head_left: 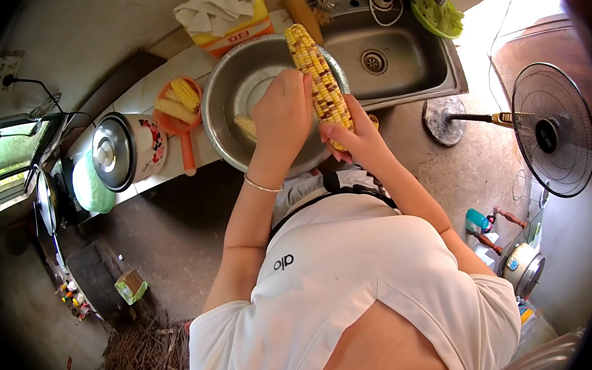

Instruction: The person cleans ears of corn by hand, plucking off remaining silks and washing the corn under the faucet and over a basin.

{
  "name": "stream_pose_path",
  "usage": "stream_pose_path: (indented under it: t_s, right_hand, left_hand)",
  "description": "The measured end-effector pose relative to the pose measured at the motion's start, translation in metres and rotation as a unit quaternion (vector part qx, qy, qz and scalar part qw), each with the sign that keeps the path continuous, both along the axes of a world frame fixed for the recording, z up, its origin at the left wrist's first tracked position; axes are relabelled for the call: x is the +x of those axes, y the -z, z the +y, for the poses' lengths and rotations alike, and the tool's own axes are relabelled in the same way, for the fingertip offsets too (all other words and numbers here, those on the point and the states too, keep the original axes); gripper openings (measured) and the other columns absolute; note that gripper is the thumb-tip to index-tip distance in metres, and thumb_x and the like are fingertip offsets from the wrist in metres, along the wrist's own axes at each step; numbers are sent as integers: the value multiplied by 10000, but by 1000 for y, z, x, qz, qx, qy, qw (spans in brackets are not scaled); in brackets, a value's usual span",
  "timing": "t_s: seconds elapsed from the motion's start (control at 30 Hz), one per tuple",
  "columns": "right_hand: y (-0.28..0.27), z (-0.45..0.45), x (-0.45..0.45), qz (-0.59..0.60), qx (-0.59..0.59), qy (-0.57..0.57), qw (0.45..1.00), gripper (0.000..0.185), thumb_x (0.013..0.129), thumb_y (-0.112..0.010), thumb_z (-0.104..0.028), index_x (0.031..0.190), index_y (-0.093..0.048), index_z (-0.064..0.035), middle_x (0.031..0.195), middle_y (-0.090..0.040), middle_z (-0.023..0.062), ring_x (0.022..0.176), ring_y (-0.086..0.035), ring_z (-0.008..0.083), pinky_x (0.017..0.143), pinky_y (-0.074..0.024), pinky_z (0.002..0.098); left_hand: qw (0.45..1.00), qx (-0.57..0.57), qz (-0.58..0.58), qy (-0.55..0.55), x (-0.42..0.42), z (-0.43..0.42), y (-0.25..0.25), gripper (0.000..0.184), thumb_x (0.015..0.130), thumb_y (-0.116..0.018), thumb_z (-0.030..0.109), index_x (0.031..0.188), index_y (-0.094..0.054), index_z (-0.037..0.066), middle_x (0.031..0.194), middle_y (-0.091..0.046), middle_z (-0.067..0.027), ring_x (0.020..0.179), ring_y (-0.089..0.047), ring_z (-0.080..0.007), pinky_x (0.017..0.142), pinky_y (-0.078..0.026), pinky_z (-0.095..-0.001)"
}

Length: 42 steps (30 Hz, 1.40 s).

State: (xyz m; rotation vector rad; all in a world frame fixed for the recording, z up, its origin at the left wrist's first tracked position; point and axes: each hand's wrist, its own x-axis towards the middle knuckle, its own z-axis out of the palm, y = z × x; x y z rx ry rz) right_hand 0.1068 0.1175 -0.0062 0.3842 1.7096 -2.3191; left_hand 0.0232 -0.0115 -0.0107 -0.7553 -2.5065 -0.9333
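Here, multicoloured corn cob (318, 79) is held slantwise over right rim of metal basin (224, 114). Lower end is clamped by right hand (353, 133), forearm angled inward. Left hand (285, 113), wrist bent, is curled shut beside it, thumb side against kernels. "alo" is printed on white shirt (344, 271); red characters on yellow-orange bag (242, 33) cannot be read clearly.

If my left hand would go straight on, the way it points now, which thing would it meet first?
Probably the upper part of the corn cob, which slants across the line ahead of your left hand; depth is unclear, so it might pass above or below.
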Motion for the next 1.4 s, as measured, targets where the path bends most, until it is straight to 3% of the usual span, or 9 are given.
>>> stream_pose_path:
  t_s: [0.3,0.57,0.67,0.77,0.9,0.97,1.13,1.33,1.4]
  right_hand:
    - [-9,5,7,-6,-80,-18,997,372,871,-610,-178,1127,-391,-20,746,-537,51,445,-455,81,382,-348,214]
    - [-10,10,15,-12,70,-31,997,480,839,-641,-191,1206,-395,-5,809,-566,80,549,-532,108,451,-418,226]
    - [-11,10,16,83,352,-10,932,562,790,-671,-297,1210,-402,-39,913,-631,211,813,-634,380,726,-491,408]
    - [-8,15,16,119,434,5,893,548,785,-679,-299,1206,-428,-54,928,-638,201,815,-636,377,713,-502,409]
    - [-6,23,14,119,472,11,873,533,774,-686,-293,1197,-456,-62,941,-645,183,827,-637,361,712,-511,410]
    - [-5,26,14,137,516,7,846,511,768,-686,-281,1183,-478,-68,948,-646,161,820,-641,342,696,-519,398]
    - [-6,29,15,160,533,-3,831,499,755,-690,-261,1175,-490,-78,1005,-641,118,809,-646,315,676,-520,395]
    - [2,46,10,205,532,22,821,511,732,-706,-222,1179,-496,-90,1004,-620,93,775,-643,298,649,-518,387]
    - [2,61,12,215,536,28,816,520,723,-714,-210,1180,-497,-92,974,-611,88,760,-639,292,638,-517,380]
  left_hand:
    - [990,73,-94,-70,-40,-20,44,185,934,-526,200,882,-512,23,730,-591,-187,692,-583,-389,612,-456,-483]
    - [959,-109,-259,30,-49,-34,338,209,896,-511,174,1006,-551,2,855,-621,-202,781,-600,-389,730,-486,-489]
    - [961,-163,-209,74,-42,-29,273,200,865,-528,140,1013,-571,12,934,-627,-190,848,-608,-369,756,-491,-470]
    - [964,-174,-198,21,-60,-24,165,191,854,-561,150,993,-602,25,1048,-624,-162,961,-601,-338,800,-489,-443]
    - [989,145,-31,-7,-38,-36,19,307,846,-628,275,1075,-640,70,1176,-595,-98,1082,-560,-298,913,-450,-418]
    - [992,107,17,70,-31,-35,-21,290,837,-642,261,1064,-654,82,1177,-600,-82,1108,-550,-284,963,-411,-422]
    - [975,-84,61,196,-21,-14,-45,216,812,-669,203,1005,-694,110,1107,-637,-36,1162,-527,-258,1082,-277,-454]
    - [974,50,-15,221,-30,7,-10,57,812,-670,147,838,-680,97,968,-664,-34,1146,-526,-245,1088,-267,-460]
    - [919,331,-119,176,-36,17,-2,97,818,-680,129,762,-621,76,976,-650,-61,1141,-522,-246,1066,-314,-441]
